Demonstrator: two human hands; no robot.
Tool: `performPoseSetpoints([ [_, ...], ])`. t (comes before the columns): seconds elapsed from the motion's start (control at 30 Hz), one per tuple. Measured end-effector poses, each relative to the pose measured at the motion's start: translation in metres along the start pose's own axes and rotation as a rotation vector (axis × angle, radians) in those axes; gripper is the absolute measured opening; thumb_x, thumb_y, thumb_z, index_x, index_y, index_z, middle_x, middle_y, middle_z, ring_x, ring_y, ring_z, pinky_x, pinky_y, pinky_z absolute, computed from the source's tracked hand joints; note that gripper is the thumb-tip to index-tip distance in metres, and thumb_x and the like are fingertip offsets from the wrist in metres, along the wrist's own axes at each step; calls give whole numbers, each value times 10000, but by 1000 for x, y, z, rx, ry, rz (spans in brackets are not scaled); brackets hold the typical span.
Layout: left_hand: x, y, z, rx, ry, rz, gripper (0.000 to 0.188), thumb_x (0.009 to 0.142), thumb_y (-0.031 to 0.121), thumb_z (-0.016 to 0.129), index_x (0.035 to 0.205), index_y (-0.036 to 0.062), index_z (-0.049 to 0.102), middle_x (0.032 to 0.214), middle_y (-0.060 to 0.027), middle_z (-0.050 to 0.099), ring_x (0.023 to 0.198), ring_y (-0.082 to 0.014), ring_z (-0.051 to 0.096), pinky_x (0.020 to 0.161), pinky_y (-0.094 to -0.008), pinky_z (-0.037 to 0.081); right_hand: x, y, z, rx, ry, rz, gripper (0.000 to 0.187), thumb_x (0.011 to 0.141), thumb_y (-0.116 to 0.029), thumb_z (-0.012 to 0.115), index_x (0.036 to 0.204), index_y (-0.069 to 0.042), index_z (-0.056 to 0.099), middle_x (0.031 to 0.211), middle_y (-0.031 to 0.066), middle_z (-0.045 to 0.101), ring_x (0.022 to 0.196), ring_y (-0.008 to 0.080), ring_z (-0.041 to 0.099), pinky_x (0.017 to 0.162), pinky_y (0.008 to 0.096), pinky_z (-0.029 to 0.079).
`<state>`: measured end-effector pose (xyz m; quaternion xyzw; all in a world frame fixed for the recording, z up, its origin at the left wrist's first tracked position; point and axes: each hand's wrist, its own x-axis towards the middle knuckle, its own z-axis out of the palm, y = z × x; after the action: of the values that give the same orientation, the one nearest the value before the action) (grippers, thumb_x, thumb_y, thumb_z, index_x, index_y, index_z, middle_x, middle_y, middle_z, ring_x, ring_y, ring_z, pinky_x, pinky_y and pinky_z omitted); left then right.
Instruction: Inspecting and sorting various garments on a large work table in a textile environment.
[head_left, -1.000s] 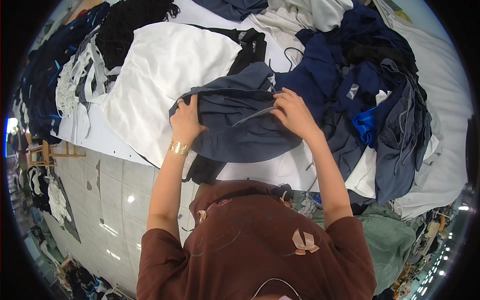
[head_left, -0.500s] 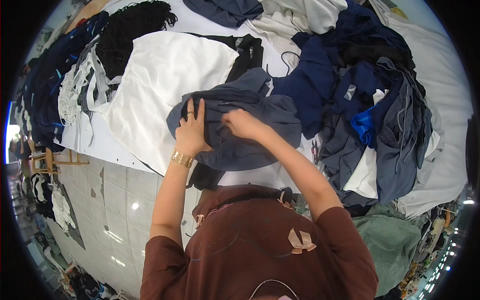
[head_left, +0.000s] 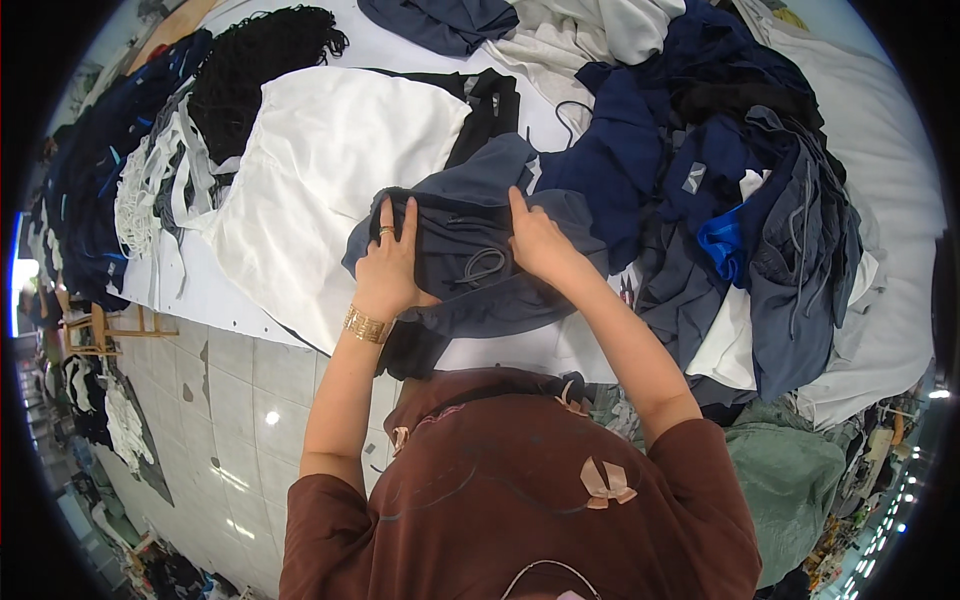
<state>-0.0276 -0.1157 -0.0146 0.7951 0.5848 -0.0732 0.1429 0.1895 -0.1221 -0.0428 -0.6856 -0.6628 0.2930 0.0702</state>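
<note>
A slate-grey garment (head_left: 456, 236) lies bunched in front of me, spread at an opening between my hands. A looped grey drawstring (head_left: 484, 266) rests on its inner cloth. My left hand (head_left: 387, 270) is at the opening's left side, two fingers stretched forward and apart, the thumb out along the near edge. At the right side, my right hand (head_left: 543, 243) presses on the same cloth with its index finger straight and the other fingers bent. Neither hand visibly pinches the cloth. A white cloth piece (head_left: 335, 150) lies flat beyond my left hand, partly under the garment.
Navy garments (head_left: 618, 150) and a heap of grey clothes (head_left: 800, 300) lie to the right. Small dark-handled snips (head_left: 627, 285) sit beside my right forearm. Black cords (head_left: 265, 75) and white straps (head_left: 180, 165) are piled at the left. The table's near edge (head_left: 215, 318) borders a tiled floor.
My right hand has moved right and away from the garment's middle, its index finger now straight. The opening is spread wider and the drawstring loop shows. My left hand stays nearly in place.
</note>
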Motion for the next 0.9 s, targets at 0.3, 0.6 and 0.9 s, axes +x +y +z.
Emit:
performPoseSetpoints([
  [0.3,1,11,-7,-3,33,39,1456,349,332,925,1499,145,51,1520,-223,133,1017,-410,592,791,-422,541,19,22,-15,-431,414,150,132,755,-170,648,759,-40,668,754,190,664,767,365,673,670,425,544],
  [0.6,5,5,2,47,116,104,1186,466,353,890,1459,166,269,1427,-150,372,1033,-330,569,732,-356,537,12,49,-40,-5,550,-178,235,745,6,585,952,-100,549,1056,146,546,834,372,614,693,439,504],
  [0.9,14,-80,5,333,374,328,513,655,615,670,942,193,721,1232,-148,539,1323,-349,317,1030,-555,302,-28,90,-35,-309,168,-579,258,696,27,566,867,-115,695,1218,81,529,1038,266,567,797,358,510],
])
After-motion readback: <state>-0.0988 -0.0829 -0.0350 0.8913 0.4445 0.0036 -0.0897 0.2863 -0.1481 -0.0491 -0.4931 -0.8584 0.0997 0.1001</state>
